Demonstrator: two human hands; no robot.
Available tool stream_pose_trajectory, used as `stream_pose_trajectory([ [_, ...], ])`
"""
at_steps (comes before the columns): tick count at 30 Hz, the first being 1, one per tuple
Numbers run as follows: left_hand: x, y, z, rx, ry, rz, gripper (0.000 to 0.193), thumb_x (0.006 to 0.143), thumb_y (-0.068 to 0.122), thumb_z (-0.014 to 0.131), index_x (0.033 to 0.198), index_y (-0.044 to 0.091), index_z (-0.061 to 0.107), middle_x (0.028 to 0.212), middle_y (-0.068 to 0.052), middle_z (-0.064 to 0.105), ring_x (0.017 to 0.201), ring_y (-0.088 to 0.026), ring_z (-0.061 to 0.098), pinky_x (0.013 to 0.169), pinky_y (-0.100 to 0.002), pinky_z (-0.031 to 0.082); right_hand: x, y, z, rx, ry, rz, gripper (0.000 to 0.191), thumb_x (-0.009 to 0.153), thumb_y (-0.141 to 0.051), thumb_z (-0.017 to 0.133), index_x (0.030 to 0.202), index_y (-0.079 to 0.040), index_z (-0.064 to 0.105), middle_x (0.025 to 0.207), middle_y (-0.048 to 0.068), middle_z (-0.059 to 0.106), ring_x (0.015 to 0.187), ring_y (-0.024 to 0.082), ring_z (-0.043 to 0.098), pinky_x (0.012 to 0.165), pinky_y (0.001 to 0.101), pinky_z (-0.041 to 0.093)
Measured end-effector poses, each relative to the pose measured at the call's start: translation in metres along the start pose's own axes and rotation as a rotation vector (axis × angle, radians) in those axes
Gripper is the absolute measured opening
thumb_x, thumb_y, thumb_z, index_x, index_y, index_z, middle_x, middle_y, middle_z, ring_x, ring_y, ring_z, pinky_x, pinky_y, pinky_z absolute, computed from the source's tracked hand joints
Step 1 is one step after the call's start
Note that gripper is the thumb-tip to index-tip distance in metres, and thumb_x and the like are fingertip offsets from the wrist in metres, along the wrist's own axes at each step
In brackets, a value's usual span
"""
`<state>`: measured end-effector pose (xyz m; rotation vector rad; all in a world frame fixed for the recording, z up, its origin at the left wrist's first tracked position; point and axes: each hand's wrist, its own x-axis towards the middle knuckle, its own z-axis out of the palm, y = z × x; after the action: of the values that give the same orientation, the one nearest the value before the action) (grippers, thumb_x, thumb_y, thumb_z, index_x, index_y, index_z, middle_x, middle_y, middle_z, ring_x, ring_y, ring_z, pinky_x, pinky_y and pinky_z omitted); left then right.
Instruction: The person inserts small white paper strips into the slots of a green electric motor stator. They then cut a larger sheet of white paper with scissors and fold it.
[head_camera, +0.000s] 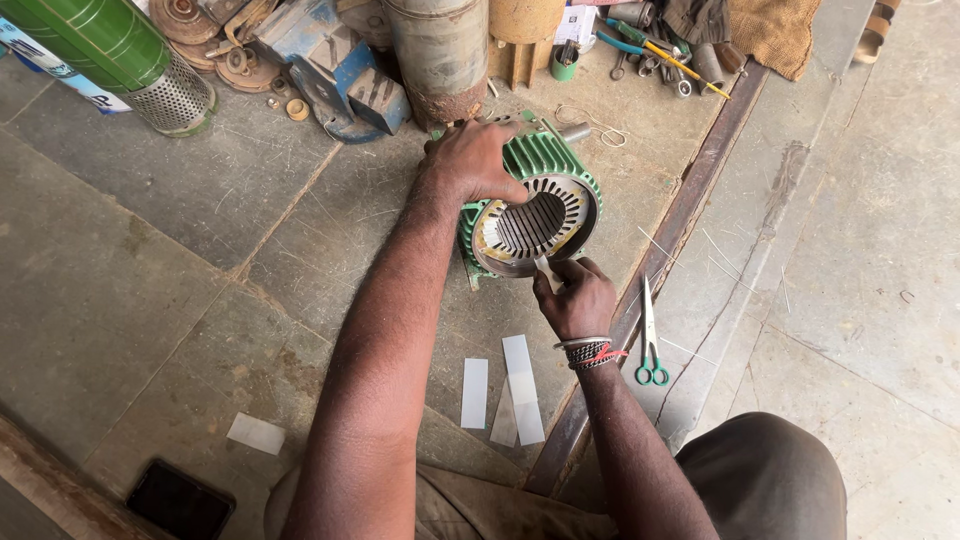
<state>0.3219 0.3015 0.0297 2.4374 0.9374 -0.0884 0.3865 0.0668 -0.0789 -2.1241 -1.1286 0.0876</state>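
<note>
A green finned motor housing (548, 160) lies on its side on the concrete floor, its slotted stator core (535, 222) facing me. My left hand (472, 160) grips the top left of the housing. My right hand (575, 297) sits at the lower rim of the core, pinching a thin white paper strip (545, 268) whose end is at a slot. A beaded bracelet with a red thread is on the right wrist.
Several white paper strips (518, 390) lie on the floor near my knees, another piece (256, 433) at left. Green-handled scissors (650, 345) rest by a rusty metal rail (690, 190). A blue vise (335, 65), a green cylinder (110, 45), a rusty pipe (440, 50) and hand tools (650, 50) crowd the back.
</note>
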Motion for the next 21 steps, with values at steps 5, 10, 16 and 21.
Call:
stream_pose_trajectory([
  [5, 0.0, 0.001, -0.003, -0.007, 0.003, 0.009, 0.102, 0.057, 0.036, 0.092, 0.149, 0.035, 0.049, 0.135, -0.011, 0.065, 0.127, -0.032, 0.06, 0.117, -0.056, 0.042, 0.008, 0.0, 0.004, -0.014, 0.039, -0.078, 0.03, 0.084, -0.026, 0.079, 0.098, 0.0, 0.078, 0.094, 0.015, 0.075, 0.075, 0.028, 0.075, 0.069, 0.0381, 0.06],
  [10, -0.003, 0.004, -0.008, 0.039, 0.018, 0.016, 0.101, 0.057, 0.042, 0.094, 0.148, 0.037, 0.049, 0.141, -0.015, 0.058, 0.133, -0.035, 0.054, 0.116, -0.057, 0.042, 0.009, -0.002, 0.006, -0.025, 0.09, -0.126, 0.025, 0.084, -0.024, 0.079, 0.095, -0.001, 0.078, 0.094, 0.015, 0.075, 0.075, 0.03, 0.074, 0.068, 0.0387, 0.06],
  [16, -0.005, 0.006, -0.01, 0.054, -0.013, -0.042, 0.101, 0.059, 0.044, 0.092, 0.15, 0.033, 0.048, 0.143, -0.014, 0.06, 0.134, -0.036, 0.055, 0.117, -0.059, 0.04, 0.01, -0.001, 0.01, -0.004, 0.105, -0.099, 0.021, 0.083, -0.022, 0.079, 0.091, -0.003, 0.078, 0.091, 0.015, 0.075, 0.074, 0.03, 0.074, 0.067, 0.0389, 0.059],
  [21, -0.003, 0.002, -0.007, 0.049, 0.022, 0.014, 0.094, 0.06, 0.043, 0.088, 0.147, 0.034, 0.053, 0.141, -0.012, 0.062, 0.132, -0.034, 0.058, 0.121, -0.057, 0.038, 0.017, -0.002, 0.014, -0.037, 0.106, -0.111, 0.017, 0.08, -0.021, 0.08, 0.087, -0.005, 0.08, 0.085, 0.014, 0.076, 0.072, 0.031, 0.073, 0.066, 0.0399, 0.058],
])
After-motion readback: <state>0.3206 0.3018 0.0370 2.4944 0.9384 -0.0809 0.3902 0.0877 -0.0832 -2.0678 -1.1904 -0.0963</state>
